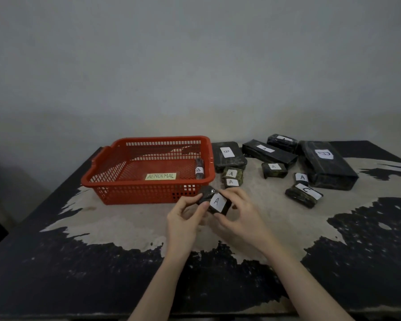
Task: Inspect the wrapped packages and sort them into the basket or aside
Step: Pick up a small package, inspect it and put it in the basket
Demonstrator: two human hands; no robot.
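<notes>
- Head view shows my left hand (185, 212) and right hand (239, 212) together holding a small dark wrapped package (214, 201) marked "A", just above the tabletop (125, 225); the fingers (204, 208) of both hands are curled round its ends, grasping it.
- Risk, as I judge it: the glossy wrap looks slippery, so turning it to inspect could let it slip from a light pinch and drop beside the basket.
- Red basket (148, 195), labelled "ABNORMAL", sits just behind the package; its near wall stands between my hands and the inside, so a low move could knock the rim.
- One package marked "B" (199, 169) already lies inside, against the right wall.
- Unsorted packages (273, 169) crowd the right side; setting this one aside there could mix it with unchecked ones.
</notes>
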